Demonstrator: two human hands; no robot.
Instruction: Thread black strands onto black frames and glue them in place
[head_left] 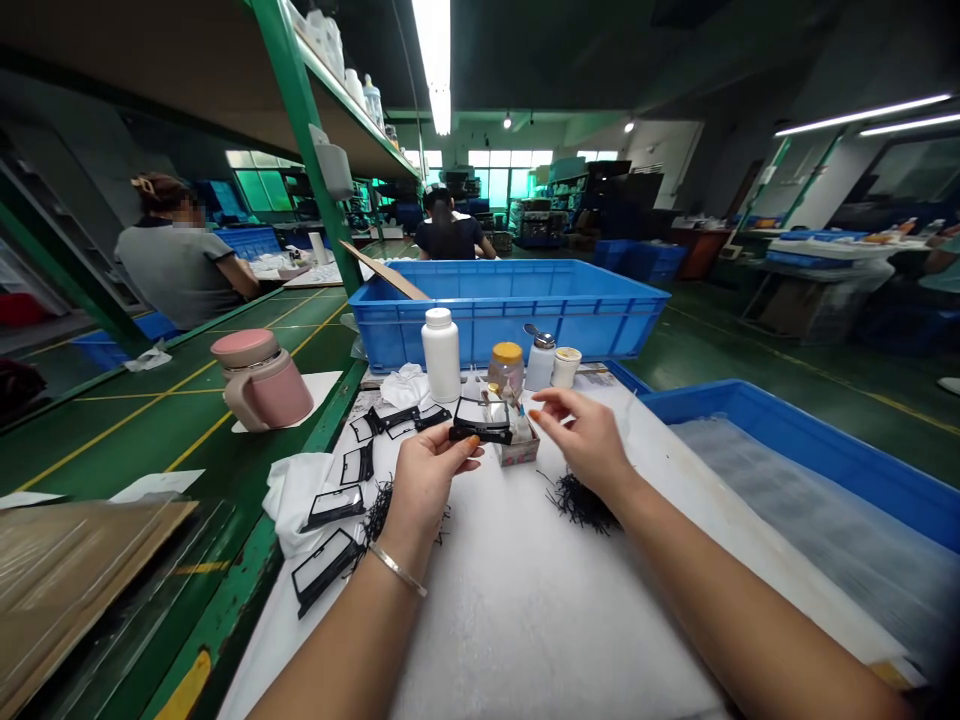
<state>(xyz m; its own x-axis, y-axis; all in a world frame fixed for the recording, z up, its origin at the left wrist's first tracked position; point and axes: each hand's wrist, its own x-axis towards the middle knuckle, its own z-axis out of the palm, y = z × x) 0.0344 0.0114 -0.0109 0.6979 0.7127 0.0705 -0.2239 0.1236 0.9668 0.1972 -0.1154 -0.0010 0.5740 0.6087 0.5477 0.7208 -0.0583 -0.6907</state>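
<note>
My left hand [421, 478] pinches a small black plastic frame [481, 434] by its left end, thumb on top, above the white work surface. To the right of it my right hand [589, 438] hovers with bent fingers, a gap between thumb and forefinger, and nothing visible in them. Under my right hand lies a pile of short black strands [581, 502]; another dark pile [379, 512] is partly hidden by my left hand. Several similar black frames [335, 505] lie in a curved row at the left. A small box [517, 450] of little items stands behind the held frame.
Behind stand a white bottle [441, 355], a yellow-lidded jar [507, 370], a pump dispenser [540, 362] and a large blue crate [510, 320]. Another blue crate [810, 440] is at right. A pink mug [262, 385] stands left; two people sit farther off.
</note>
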